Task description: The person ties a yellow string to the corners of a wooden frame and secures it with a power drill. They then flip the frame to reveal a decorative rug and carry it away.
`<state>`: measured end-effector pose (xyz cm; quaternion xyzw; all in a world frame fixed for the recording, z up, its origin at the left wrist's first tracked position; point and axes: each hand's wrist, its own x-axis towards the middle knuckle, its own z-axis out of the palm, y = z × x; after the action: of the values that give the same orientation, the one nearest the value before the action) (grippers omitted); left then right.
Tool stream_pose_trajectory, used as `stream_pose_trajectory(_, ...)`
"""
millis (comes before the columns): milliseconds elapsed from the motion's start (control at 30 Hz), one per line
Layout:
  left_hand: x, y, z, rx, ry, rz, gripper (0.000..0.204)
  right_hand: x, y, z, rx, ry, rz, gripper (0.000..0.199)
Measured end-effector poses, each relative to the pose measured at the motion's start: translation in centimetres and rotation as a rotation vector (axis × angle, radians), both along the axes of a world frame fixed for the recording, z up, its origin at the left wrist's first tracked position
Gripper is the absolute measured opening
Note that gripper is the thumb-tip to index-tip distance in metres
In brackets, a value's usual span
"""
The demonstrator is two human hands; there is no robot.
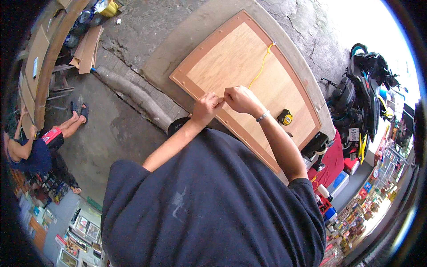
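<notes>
A wooden panel [231, 62] with a light centre and a reddish-brown border lies on the concrete ground. A yellow tape [262, 66] runs across it from a far point near its upper right edge toward my hands. My left hand [207, 107] and my right hand [238, 99] meet over the panel's near edge, both pinched on the near end of the tape. A bracelet circles my right wrist. The yellow and black tape measure case [285, 117] rests on the panel just right of my right forearm.
A seated person [40, 142] in a dark shirt and red shorts is at the left. Cardboard pieces [89, 46] and a long grey roll [129, 91] lie upper left. Parked motorbikes [364, 93] stand at the right, with a red cloth [331, 162] and tools below them.
</notes>
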<state>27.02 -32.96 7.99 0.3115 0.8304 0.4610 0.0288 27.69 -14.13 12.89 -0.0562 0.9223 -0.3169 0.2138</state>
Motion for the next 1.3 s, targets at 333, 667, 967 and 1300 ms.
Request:
stream_pose_trajectory(333,-1.3,1.0,0.5,-0.012,-0.351,0.008,0.013,-1.8,0.7,1.5,0.158,-0.036,0.201,0.013)
stream_pose_trajectory(667,-5.7,-1.8,-1.1,0.033,-1.149,-0.453,0.020,-0.4,1.4,1.0,-0.101,0.389,0.403,0.011)
stream_pose_trajectory(967,-5.9,-2.6,-3.6,0.106,-1.242,-0.555,0.029,1.5,1.5,-0.7,-0.259,0.388,0.302,0.014)
stream_pose_trajectory(1300,-6.0,-0.4,-1.4,-0.025,-1.000,-0.482,0.015,1.6,1.8,0.0,-0.100,0.113,0.161,0.030)
